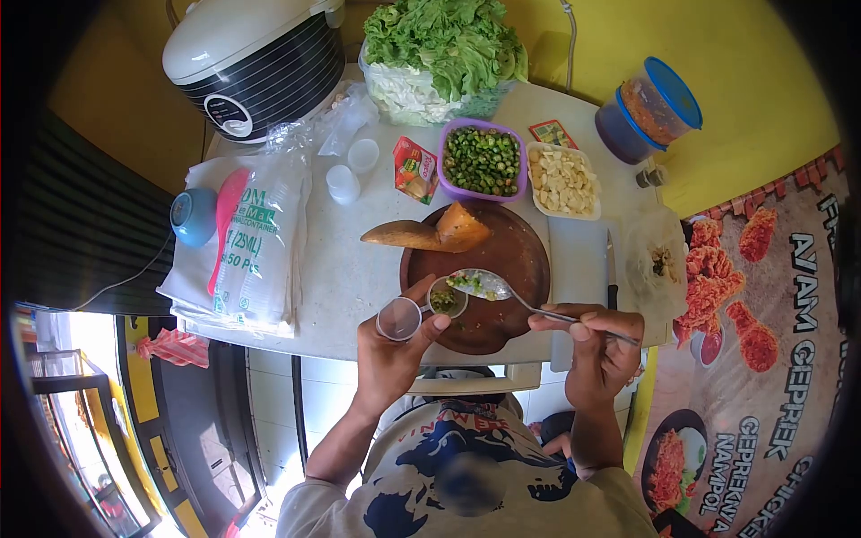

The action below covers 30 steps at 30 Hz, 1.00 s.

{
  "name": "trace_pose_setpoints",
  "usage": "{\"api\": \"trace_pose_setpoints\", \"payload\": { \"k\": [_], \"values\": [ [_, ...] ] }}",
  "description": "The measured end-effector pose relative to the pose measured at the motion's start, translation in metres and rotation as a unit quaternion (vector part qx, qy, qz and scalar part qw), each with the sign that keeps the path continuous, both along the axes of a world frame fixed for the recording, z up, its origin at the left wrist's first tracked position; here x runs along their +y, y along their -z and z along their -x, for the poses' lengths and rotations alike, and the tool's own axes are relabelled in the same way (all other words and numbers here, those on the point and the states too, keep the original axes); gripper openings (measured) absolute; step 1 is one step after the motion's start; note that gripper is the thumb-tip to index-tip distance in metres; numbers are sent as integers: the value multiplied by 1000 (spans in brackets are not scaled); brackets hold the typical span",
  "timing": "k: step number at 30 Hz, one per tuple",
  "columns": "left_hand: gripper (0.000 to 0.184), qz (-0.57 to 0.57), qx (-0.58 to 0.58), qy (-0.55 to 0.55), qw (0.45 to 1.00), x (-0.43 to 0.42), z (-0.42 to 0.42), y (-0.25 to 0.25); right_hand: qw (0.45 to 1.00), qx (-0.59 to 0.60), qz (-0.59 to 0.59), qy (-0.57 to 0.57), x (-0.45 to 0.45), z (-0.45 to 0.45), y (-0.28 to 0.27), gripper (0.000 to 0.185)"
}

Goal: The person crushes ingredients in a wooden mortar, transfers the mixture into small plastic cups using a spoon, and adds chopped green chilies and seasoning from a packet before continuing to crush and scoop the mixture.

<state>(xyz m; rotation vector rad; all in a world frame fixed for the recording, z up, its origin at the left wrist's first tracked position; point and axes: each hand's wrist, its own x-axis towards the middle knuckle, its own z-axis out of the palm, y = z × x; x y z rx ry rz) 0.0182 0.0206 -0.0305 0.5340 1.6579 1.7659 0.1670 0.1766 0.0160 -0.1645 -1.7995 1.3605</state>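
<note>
Over one cup [463, 306], a spoon [495, 288].

Between the pack [260, 260] and mortar [518, 260] a hand could cross the table [327, 291], though the pestle [395, 235] juts in and the left hand [389, 359] crowds the near end. The tub [480, 195] blocks the mortar's far side.

- The left forearm [344, 441] is slanting forward, the left hand [392, 354] grasping with curved fingers [420, 288].
- The right forearm [596, 438] is pointing forward, the right hand [598, 348] pinching with bent fingers.
</note>
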Motion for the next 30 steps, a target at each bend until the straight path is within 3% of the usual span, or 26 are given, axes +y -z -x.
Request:
{"api": "trace_pose_setpoints", "payload": {
  "k": [3,5,11,15,18,21,25,28,30],
  "values": [
    [49,-8,27,-23,999,-4,5,3,995,-6,97,27,6,-5,6,12],
    [48,-42,7,-86,995,-7,10,-1,994,-44,95,20,6,-8,8,12],
    [48,-6,32,-108,994,-17,18,8,983,-141,60,-96,-11,-15,34,17],
    [48,-2,41,-110,993,-18,17,9,987,-141,20,-73,-10,-10,40,16],
    [47,10,42,-117,992,-19,16,9,997,-42,48,-45,-3,-1,40,17],
    [48,13,37,-113,993,-21,18,10,968,-172,-114,-140,4,7,28,25],
    [48,14,38,-117,992,-24,18,9,955,-166,-166,-182,8,1,26,23],
    [49,21,49,-108,993,-29,17,9,982,-113,-82,-125,4,-13,41,17],
    [50,41,54,-95,993,-32,16,7,987,-68,137,41,-3,-18,36,12]
  ]
}}
